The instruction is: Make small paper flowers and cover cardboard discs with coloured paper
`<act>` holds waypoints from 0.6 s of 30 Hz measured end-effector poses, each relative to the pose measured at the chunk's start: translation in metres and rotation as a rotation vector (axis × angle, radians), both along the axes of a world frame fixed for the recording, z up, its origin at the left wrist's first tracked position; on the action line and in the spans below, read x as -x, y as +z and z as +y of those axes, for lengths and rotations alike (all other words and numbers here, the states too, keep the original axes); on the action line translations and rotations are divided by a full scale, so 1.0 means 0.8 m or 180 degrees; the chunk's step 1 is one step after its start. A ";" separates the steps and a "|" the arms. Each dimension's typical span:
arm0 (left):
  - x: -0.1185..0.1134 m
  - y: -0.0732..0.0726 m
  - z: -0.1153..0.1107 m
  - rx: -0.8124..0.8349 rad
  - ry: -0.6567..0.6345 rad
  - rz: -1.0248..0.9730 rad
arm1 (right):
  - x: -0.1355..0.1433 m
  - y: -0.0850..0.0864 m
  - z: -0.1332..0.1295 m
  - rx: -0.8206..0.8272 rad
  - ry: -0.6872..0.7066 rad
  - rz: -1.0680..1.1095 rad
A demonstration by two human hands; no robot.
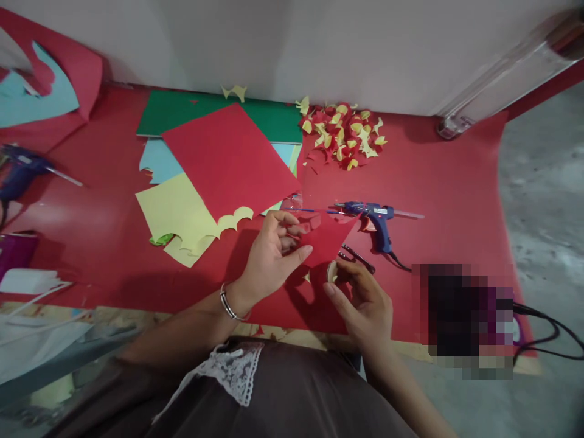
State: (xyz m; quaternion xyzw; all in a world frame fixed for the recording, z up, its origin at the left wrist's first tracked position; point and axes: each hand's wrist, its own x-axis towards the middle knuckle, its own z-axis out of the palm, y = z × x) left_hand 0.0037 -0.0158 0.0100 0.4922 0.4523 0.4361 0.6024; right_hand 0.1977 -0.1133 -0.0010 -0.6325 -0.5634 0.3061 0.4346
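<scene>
My left hand [276,255] pinches a piece of red paper [329,238] between its thumb and fingers, holding it above the red-covered table. Just to the right, my right hand [367,301] has its thumb and fingertips closed on a small pale rounded piece [332,272], whose kind I cannot make out. This piece is close by the lower edge of the red paper. Partly hidden behind the paper lies a dark-handled tool [358,258]. A blue glue gun [376,219] with a clear glue stick in its back lies beyond my right hand.
A large red sheet [232,161] overlaps green board [182,112] and scalloped yellow paper [173,204]. Red and yellow scraps [342,134] are heaped by the wall. Another glue gun [22,170] lies at the left. A pixelated dark object [460,316] with cables stands at the right.
</scene>
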 end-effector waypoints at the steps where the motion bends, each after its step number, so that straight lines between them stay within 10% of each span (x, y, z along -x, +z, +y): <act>1: 0.001 -0.001 0.000 -0.0090 0.0053 0.0008 | 0.000 -0.001 0.001 0.0066 -0.0049 0.0015; 18: 0.000 0.008 -0.014 -0.0567 -0.0167 0.0364 | 0.018 0.009 0.046 0.0337 -0.0593 0.0917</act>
